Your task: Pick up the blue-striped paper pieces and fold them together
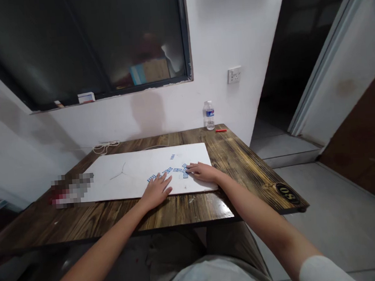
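Note:
A white board point(128, 174) lies on the dark wooden table point(234, 163). Several small blue-and-white tiles point(176, 170) lie scattered on its right half. My left hand point(157, 190) rests flat on the board's front edge, fingers stretched out and touching the nearest tiles. My right hand point(202, 171) lies palm down on the board's right side, its fingertips on a couple of tiles. Neither hand has anything lifted.
A clear water bottle point(209, 115) and a red pen point(220, 130) stand at the table's far right edge. A coiled white cord point(104, 147) lies at the back. A blurred patch point(72, 190) covers the board's left end. An open doorway is right.

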{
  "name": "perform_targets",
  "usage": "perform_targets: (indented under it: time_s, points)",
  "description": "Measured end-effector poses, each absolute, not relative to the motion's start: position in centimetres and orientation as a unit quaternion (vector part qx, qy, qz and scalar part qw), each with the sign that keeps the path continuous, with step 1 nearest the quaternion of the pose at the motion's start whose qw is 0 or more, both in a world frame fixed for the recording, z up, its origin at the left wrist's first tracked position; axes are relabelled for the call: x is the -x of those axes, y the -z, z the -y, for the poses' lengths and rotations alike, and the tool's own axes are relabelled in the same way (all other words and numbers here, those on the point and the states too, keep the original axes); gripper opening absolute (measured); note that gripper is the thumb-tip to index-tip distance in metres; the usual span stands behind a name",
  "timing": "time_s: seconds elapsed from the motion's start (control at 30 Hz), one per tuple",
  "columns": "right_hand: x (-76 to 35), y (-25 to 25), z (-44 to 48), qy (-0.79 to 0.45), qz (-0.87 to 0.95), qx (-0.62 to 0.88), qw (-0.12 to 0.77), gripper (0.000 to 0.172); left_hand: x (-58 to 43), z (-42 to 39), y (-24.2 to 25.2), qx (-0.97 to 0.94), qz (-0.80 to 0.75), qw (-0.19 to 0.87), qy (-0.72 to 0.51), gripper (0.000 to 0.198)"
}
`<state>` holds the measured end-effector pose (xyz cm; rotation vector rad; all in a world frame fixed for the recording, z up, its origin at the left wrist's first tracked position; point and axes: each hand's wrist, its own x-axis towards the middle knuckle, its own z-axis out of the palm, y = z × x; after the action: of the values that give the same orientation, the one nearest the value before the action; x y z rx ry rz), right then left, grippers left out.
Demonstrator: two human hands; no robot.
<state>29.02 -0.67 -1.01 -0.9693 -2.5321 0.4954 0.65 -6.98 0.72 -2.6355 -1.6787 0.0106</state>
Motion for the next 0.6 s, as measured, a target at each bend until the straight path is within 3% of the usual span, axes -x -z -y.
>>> perform_targets:
  time_s: [0.2,0.43,0.6]
  points:
    - [-28.6,0.4,1.5,-0.212,0.923,0.287,0.144,0.046,-1.3,3.4,-1.0,0.791,0.610,-0.036,-0.018,0.064]
    - [-28.2,1.2,1.3,-0.194,0.932,0.273,0.139,0.051,-4.5,-2.2,-0.4,0.830,0.532,-0.147,0.078,0.061]
    - [-28.3,1.1,1.1,-0.195,0.923,0.284,0.175,0.050,-6.9,-6.2,-0.6,0.819,0.536,-0.114,0.170,0.064]
